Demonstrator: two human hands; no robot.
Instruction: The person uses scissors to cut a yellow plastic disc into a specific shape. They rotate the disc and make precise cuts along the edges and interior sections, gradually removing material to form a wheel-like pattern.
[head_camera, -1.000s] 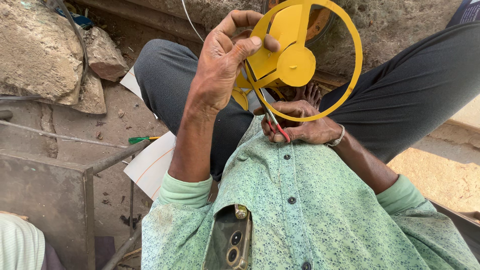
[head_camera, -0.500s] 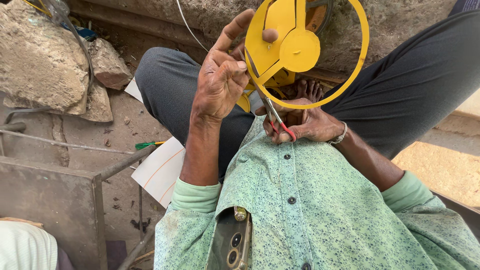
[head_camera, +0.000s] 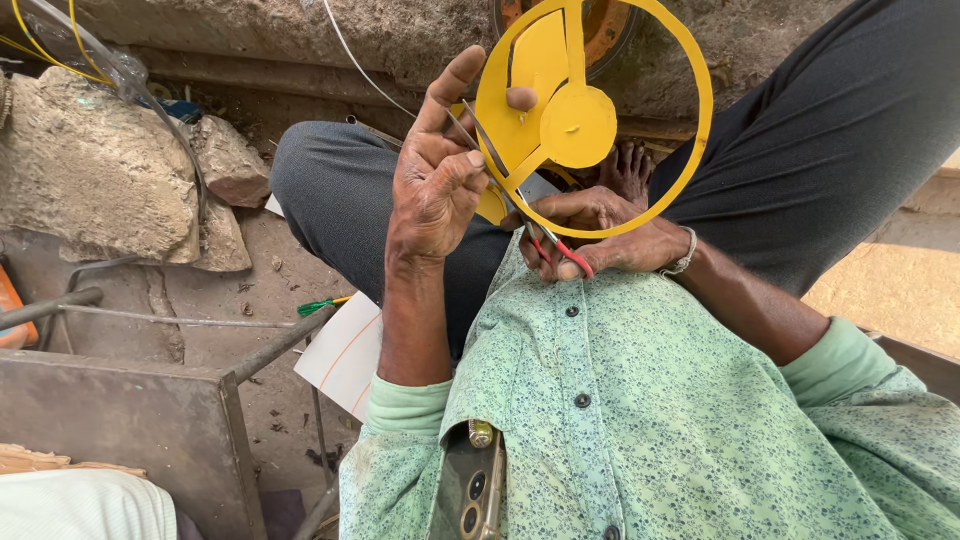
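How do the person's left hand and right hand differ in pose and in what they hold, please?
The left hand is raised with fingers spread, pinching the yellow cut-out disc; the right hand sits lower, near the shirt, curled around the red-handled scissors. The left shows its back; the right shows its knuckles. Both work on the same disc.

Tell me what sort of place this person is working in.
Probably an outdoor, roadside-style craft spot on bare ground. Rough stone blocks and a metal frame stand on the dirt, and the seated person's left hand holds a yellow cut-out ring while the right hand works red-handled scissors.
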